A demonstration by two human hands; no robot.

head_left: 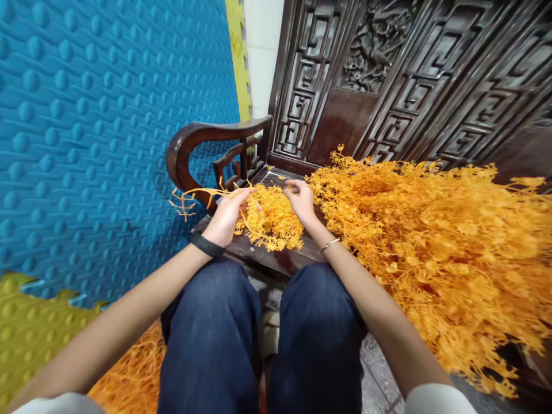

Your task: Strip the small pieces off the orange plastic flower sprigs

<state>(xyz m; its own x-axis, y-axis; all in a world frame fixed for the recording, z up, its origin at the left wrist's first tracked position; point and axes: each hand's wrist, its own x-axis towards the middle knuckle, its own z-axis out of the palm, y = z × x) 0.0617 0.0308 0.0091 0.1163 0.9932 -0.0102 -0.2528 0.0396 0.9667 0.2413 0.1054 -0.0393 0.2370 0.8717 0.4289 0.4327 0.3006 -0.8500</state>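
My left hand [230,215] is closed around orange plastic stems [198,192], whose bare, branching ends stick out to the left. A small heap of yellow-orange artificial flower pieces [278,215] lies on the dark wooden seat [276,261] between my hands. At the heap's right edge, my right hand [301,202] has its thumb and fingers curled together. What its fingertips hold, if anything, is too small to make out. Part of the heap is hidden behind my left hand.
A big mass of orange artificial flower sprigs [448,247] spreads over the right side. The seat has a curved armrest [215,131] and a carved wooden back [349,123]. Blue foam mat [107,132] stretches along the left. More orange stems [133,368] lie low by my left leg.
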